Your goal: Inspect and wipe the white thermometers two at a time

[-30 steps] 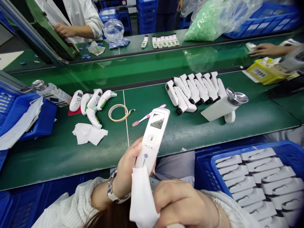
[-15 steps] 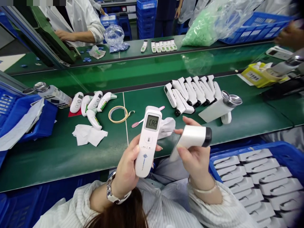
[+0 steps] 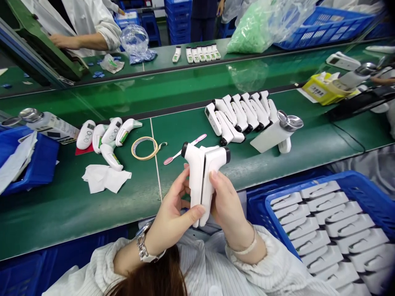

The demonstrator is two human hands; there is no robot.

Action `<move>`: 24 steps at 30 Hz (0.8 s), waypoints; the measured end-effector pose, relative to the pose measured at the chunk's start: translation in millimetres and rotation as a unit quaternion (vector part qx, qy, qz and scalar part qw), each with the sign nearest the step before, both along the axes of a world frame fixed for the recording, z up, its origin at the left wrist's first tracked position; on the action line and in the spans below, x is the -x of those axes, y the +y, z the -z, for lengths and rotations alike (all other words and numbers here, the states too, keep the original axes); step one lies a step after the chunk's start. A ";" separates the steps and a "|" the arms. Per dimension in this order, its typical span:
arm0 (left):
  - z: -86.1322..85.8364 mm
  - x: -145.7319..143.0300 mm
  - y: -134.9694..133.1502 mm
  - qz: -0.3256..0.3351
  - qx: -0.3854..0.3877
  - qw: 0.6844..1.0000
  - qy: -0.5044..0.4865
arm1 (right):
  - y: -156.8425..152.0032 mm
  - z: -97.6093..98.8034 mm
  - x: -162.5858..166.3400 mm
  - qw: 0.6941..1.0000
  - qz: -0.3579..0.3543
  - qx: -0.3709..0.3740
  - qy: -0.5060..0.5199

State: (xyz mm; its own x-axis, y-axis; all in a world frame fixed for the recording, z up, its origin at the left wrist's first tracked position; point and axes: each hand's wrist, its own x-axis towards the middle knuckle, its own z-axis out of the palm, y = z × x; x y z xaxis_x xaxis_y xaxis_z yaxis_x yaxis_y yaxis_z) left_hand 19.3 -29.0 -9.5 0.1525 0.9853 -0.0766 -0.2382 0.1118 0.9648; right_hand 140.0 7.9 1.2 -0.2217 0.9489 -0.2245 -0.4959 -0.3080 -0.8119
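My left hand (image 3: 177,209) is closed around a white infrared thermometer (image 3: 196,170) with a black tip pointing left. Beside it, my right hand (image 3: 226,201) grips a second white thermometer (image 3: 212,162), its black tip pointing right. The two are held upright, back to back, with a narrow dark gap between them; their displays are turned out of sight. Just beyond my hands lie a pink and white toothbrush (image 3: 185,149) and a roll of tape (image 3: 145,148). Several more white thermometers (image 3: 240,113) stand in a close row on the green bench.
A blue crate (image 3: 268,201) of thermometers stands at lower right. Ear-type thermometers (image 3: 108,154) and a white cloth (image 3: 106,177) lie on the left. A metal-topped white bottle (image 3: 268,137) leans at right. Across the bench, a person in a white coat (image 3: 89,28) works.
Both thermometers have turned and come together side by side. The left one's screen no longer shows, and the right one now stands upright. The whole view has shifted slightly.
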 end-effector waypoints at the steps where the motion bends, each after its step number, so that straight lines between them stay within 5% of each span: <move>1: 0.2 0.0 -0.7 0.001 0.004 1.000 0.006 | 0.0 -1.2 -0.2 1.000 -0.003 0.008 0.009; 11: -4.7 3.0 5.4 -0.012 0.043 0.995 -0.086 | 5.4 3.0 -9.2 0.994 -0.038 0.051 0.084; 17: -13.7 2.9 9.8 -0.069 0.165 0.971 -0.161 | 10.2 -1.3 -28.9 0.986 -0.065 0.087 0.125; 24: -20.4 6.3 13.4 -0.034 0.174 0.958 -0.226 | 13.7 -3.1 -39.3 0.979 -0.117 0.079 0.147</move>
